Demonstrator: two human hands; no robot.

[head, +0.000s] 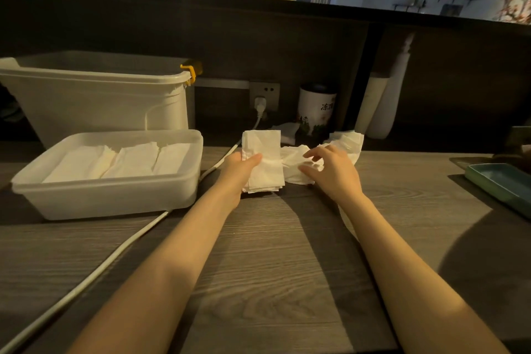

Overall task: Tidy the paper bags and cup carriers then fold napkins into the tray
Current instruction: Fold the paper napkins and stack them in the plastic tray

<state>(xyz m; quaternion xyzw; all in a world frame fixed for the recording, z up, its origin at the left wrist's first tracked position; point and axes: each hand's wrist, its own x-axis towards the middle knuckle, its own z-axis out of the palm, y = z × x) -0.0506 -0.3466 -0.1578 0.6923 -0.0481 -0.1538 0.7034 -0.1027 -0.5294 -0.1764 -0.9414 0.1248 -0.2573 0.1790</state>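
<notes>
Folded napkin stack [263,159] held up on edge, its lower end touching the tabletop [258,267], and the left hand [240,168] has it, thumb curled across the front face, fingers hidden behind. Just to the right of that hand, a loose heap of unfolded napkins [296,165] lies on the wood, and the right hand [330,171] is on it, fingers bent and spread, fingertips [309,154] touching the crumpled paper; whether they actually pinch a sheet I cannot tell. More white paper [349,141] trails beyond the right hand toward the back wall.

Out to the left of the left hand sits the translucent tray [109,195], with folded napkins [126,162] lying inside it in overlapping rows. Behind the tray, a big pale plastic bin [94,95] with a yellow clip [190,72] on its rim. A white cable [100,266] runs along the tabletop between tray and left forearm, up to a wall socket [264,95]. Beyond the hands, a white canister [316,112] with a dark lid. Far off to the right of the right hand, a green tray [500,185] at the edge.
</notes>
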